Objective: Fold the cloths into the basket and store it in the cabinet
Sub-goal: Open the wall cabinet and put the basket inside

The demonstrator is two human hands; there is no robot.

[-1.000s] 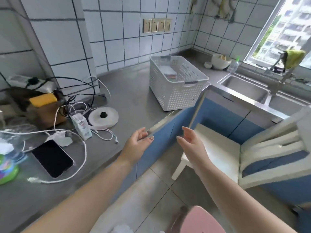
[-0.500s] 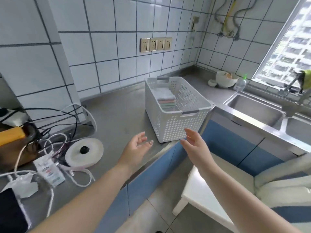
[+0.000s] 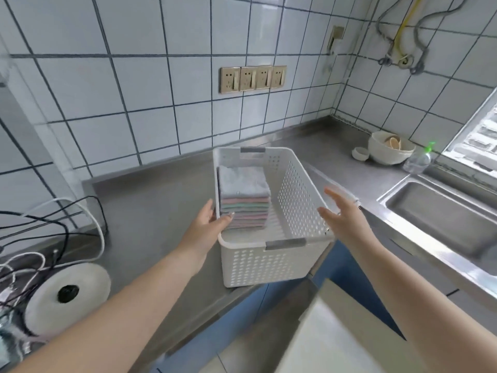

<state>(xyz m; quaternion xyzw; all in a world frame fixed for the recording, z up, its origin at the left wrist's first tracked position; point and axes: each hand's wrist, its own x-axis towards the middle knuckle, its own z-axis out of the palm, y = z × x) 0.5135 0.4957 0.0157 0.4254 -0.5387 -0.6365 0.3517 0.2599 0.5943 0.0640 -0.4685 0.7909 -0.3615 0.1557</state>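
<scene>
Head view: sink [image 3: 441, 211], bowl [image 3: 390, 150], cables [image 3: 53, 219] around basket [image 3: 258, 262].

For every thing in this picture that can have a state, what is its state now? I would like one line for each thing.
basket: upright on the counter edge, holding cloths
cloths: folded, stacked at the basket's left side
left hand: grip on the basket's left rim, thumb inside
right hand: open, fingers straight, at the basket's right rim
sink: looks empty
bowl: upright, things inside
</scene>
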